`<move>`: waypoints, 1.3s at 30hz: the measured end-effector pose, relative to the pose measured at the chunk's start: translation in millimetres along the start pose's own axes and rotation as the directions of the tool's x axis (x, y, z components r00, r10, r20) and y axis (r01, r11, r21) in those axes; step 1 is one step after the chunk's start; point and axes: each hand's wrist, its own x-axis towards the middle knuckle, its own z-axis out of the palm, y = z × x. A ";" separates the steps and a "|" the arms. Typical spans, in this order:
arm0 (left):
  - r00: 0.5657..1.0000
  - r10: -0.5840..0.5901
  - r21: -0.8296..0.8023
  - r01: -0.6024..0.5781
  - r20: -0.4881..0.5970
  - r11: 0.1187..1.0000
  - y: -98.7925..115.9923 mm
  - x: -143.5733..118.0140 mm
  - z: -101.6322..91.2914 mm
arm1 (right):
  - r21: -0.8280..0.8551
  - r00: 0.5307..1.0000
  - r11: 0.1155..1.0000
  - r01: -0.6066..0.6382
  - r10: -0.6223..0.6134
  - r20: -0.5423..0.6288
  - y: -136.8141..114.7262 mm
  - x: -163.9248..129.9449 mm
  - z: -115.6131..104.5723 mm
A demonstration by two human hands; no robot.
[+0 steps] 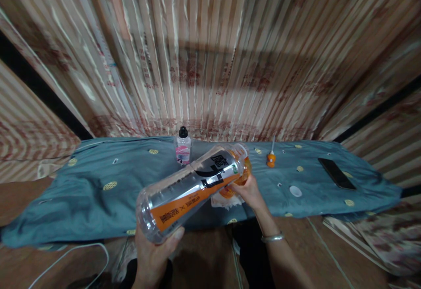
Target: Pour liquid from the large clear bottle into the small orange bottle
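My left hand (158,249) grips the base of a large clear plastic bottle (189,192) with an orange and silver label. That bottle is tilted, its base nearer me and its neck up and to the right. My right hand (248,192) is closed around an orange bottle (246,170), partly hidden behind the clear one. The clear bottle's mouth is right at the top of the orange bottle; whether they touch, or liquid flows, I cannot tell. Under the orange bottle lies a crumpled white tissue (226,200).
A small clear bottle with a black cap (183,148) stands at the back. To the right are an orange pump head (271,160) with a tube, a white disc (295,191) and a dark phone (336,173). A teal cloth (108,166) covers the surface; striped curtains (210,61) hang behind.
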 end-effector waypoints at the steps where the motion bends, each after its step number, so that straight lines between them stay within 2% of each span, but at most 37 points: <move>1: 1.000 -0.009 0.000 0.009 -0.004 1.000 0.6 -0.3 0.3 | 0.000 1.000 1.000 0.002 -0.002 -0.001 -0.4 -0.1 -0.1; 6: 0.999 -0.040 -0.023 0.040 0.003 0.999 5.5 -1.5 2.2 | 0.019 1.000 1.000 0.001 -0.001 0.008 -2.2 -1.0 1.0; 14: 1.000 0.004 -0.008 -0.004 -0.002 1.000 12.7 1.3 3.7 | 0.013 1.000 1.000 -0.002 0.002 -0.002 -0.9 -0.2 0.7; 22: 0.999 -0.038 -0.025 0.038 -0.005 0.999 14.4 -0.8 5.1 | 0.017 1.000 1.000 0.003 -0.003 0.003 -2.4 -0.1 1.0; 31: 1.000 -0.017 -0.077 0.018 0.021 0.997 22.4 1.1 8.5 | 0.032 1.000 0.999 -0.020 0.020 -0.006 -5.4 -1.3 1.7; 39: 0.999 -0.033 -0.089 0.034 0.013 0.995 19.5 0.0 8.1 | 0.031 1.000 0.999 -0.020 0.020 0.001 -5.4 -1.6 1.7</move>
